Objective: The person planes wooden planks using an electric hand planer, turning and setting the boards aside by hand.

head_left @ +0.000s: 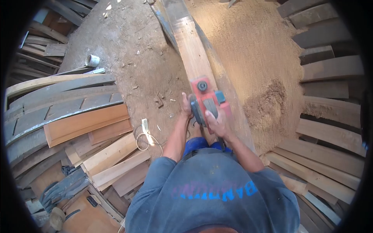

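Observation:
A red and black electric planer (210, 100) sits on a long wooden board (193, 52) in front of my body. My right hand (218, 122) is closed around the planer's rear handle, its thumb on top. My left hand (187, 106) holds the planer's black left side; one digit points forward and the rest are partly hidden by the tool. The board's near part shows pale bare wood, while its far end (174, 9) is greyer. Beneath it is a longer, wider support (221, 72), dusted with shavings.
Sawdust (256, 46) covers the floor to the right, with a darker heap of shavings (268, 103). Stacked planks (330, 105) line the right side. More boards and orange-brown panels (87, 122) lie at left, near a white cup-like container (92, 60) and a looped cord (144, 141).

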